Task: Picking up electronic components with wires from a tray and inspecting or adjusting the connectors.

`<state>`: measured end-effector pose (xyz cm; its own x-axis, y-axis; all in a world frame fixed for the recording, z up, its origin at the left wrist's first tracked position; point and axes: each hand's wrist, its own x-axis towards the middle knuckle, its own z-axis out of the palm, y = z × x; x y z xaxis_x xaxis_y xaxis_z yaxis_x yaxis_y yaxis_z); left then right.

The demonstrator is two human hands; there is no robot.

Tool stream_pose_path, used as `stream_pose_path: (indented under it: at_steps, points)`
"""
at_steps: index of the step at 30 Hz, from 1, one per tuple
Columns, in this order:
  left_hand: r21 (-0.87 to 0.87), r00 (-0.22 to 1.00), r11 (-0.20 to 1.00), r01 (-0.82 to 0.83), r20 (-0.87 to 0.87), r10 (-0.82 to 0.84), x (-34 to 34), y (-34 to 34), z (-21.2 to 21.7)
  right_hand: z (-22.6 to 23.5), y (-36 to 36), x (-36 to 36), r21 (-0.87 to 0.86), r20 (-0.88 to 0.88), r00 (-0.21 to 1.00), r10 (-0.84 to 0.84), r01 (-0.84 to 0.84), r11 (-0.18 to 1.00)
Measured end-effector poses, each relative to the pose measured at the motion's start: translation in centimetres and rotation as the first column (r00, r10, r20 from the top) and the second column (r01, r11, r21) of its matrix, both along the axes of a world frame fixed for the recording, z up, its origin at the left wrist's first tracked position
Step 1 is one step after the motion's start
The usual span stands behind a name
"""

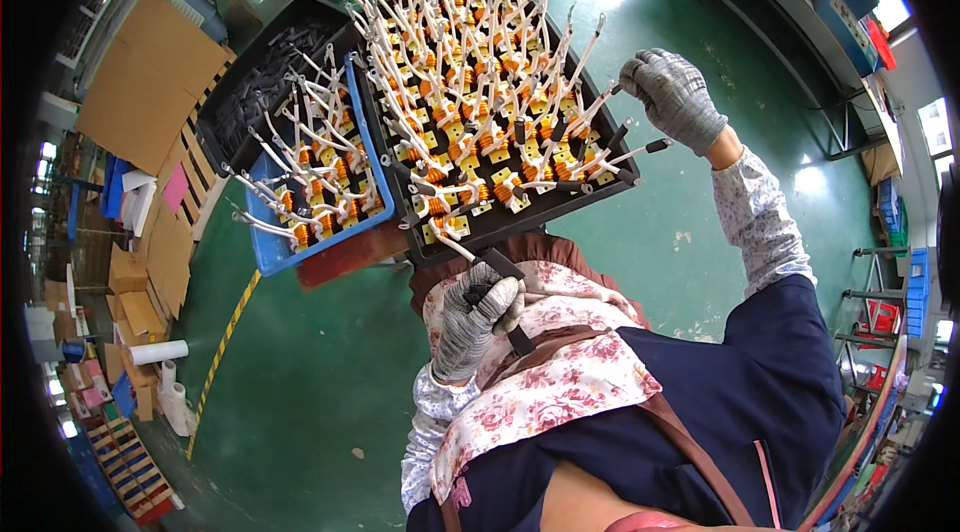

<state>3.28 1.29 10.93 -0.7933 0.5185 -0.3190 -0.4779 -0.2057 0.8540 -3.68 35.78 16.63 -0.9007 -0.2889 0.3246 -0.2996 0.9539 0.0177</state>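
Note:
Rows of orange-wound coils [493,139] on yellow plates fill a black tray [620,184] in front of me. White leads with metal ring terminals rise from them; several near leads carry black sleeves [657,145]. My right hand [668,95], in a grey glove, is closed at the tray's right edge, its fingertips at the end of a white lead [590,110]. What lies between those fingertips is mostly hidden. Near my apron, my left hand [474,320], gloved too, is closed around black sleeves [500,263] that stick out at both sides of the fist.
A blue bin [262,250] with more coils adjoins the tray on the left. Behind it stands a black bin [212,132] of loose black sleeves. Cardboard [150,82] and boxes line the left side; a workbench [790,42] stands at the right. Yellow-black tape [222,352] marks the green floor.

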Motion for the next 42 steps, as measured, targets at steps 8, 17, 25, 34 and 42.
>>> stream_pose_path:
  at_steps: [8, 17, 25, 34, 42]
  points:
    - [0.029, 0.999, 1.0, 0.0, 0.053, -0.001, -0.2, -0.5, -0.2, -0.8, -0.6, -1.6, 0.177, 0.046, 0.998, -0.032, 0.024, 0.984]
    - [-0.011, 0.999, 1.0, 0.009, 0.042, -0.008, -0.2, -0.1, -0.4, 0.5, 0.5, -3.0, 0.079, 0.368, 0.929, 0.035, -0.068, 0.995]
    - [0.012, 0.997, 0.998, 0.057, 0.054, -0.058, -0.5, 0.1, -0.5, -1.7, -0.8, -2.6, 0.293, 0.309, 0.926, -0.217, 0.124, 0.948]
    - [-0.008, 0.998, 1.0, 0.026, 0.052, -0.026, -0.1, 0.3, -0.8, -2.5, -0.8, -2.5, 0.177, 0.333, 0.92, -0.205, 0.152, 0.972]
    - [-0.001, 0.997, 0.999, 0.04, 0.059, -0.04, 0.0, 0.3, -1.0, -2.6, -0.4, -1.8, -0.011, 0.338, 0.911, -0.235, 0.254, 0.967]
